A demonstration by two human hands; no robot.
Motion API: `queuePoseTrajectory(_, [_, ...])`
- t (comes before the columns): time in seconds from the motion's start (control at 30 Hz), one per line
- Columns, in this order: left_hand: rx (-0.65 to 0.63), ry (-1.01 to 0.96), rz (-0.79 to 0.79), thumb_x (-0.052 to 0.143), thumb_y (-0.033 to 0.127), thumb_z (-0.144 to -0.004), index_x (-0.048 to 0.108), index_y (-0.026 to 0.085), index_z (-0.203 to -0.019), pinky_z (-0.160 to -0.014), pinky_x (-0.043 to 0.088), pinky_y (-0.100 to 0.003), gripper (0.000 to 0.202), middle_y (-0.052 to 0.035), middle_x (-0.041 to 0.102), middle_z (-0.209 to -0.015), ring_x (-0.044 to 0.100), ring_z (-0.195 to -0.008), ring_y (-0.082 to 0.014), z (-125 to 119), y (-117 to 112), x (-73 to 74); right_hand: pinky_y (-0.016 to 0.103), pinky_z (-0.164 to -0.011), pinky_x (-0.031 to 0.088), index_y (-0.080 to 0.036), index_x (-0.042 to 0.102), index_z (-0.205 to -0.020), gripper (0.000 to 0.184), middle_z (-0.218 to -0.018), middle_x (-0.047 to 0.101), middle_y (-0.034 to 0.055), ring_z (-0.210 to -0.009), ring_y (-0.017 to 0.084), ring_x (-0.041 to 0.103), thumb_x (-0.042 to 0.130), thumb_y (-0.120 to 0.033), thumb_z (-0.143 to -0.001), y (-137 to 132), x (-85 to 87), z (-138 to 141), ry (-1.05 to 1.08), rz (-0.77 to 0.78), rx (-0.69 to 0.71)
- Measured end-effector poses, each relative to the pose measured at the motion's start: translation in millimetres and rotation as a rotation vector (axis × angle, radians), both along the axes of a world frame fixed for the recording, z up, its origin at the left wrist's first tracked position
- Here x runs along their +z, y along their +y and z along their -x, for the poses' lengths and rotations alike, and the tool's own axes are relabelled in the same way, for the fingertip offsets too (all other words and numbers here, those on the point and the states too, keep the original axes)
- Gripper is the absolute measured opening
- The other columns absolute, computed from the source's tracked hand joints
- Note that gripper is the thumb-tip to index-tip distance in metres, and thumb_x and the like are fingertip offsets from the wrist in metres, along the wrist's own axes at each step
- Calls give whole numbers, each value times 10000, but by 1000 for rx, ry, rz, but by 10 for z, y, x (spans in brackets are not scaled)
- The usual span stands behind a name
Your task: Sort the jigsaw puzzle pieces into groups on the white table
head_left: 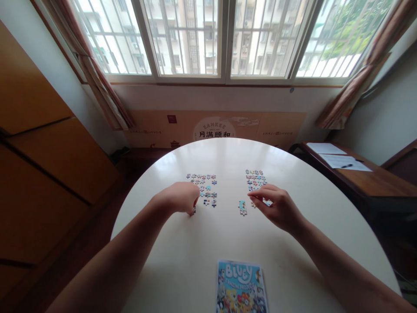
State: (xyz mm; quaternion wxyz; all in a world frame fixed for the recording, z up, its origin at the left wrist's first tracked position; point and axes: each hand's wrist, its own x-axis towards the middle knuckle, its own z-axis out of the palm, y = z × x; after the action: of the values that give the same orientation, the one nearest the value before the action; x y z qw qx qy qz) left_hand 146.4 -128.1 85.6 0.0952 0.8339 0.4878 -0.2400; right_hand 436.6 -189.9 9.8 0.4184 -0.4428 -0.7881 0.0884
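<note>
My left hand [183, 194] is closed, its fingertips down on the table around a small jigsaw piece [194, 209], mostly hidden by the fingers. Loose jigsaw pieces [208, 188] lie in rough rows just beyond and to the right of that hand. On the other side, my right hand [275, 203] has thumb and fingers pinched together over the near part of a second group of pieces [256, 177], packed closer together. Whatever is in that pinch is too small to make out. A small cluster of pieces [243, 208] lies left of the right fingertips.
A blue picture sheet [241, 284] with cartoon characters lies at the near side of the round white table [182, 269]. Papers [343, 161] rest on a wooden desk [384, 180] at the right. A barred window and a printed cardboard panel [276, 126] stand behind the table.
</note>
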Motion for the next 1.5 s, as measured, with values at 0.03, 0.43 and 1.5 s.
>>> queuePoseTrajectory(0.03, [-20,-6,8,742,213,-639,793,204,-891,-624,445,-291,257,-84,755,-893,648,-762,-232,-13,-22,-9,315,-650,530,-223,769,-944,164,-796,718,49,-761,193,655,605,-238,-932,-4,4,0,3,-1,2])
queuePoseTrajectory(0.43, [-471,-432,-51,607,5,-761,742,254,-877,-616,409,-253,306,2,724,-853,624,-719,-149,-425,-376,-235,316,-664,517,-216,770,-933,145,-773,710,35,-702,171,630,626,-225,-916,-13,29,-5,-1,-10,1])
queuePoseTrajectory(1.5, [-365,-441,-85,626,185,-841,755,203,-818,-667,454,-280,133,-48,720,-891,648,-760,-179,-653,-471,-291,337,-798,483,-265,794,-951,206,-842,745,11,-816,181,627,659,-136,-864,26,-27,-51,-282,185,153])
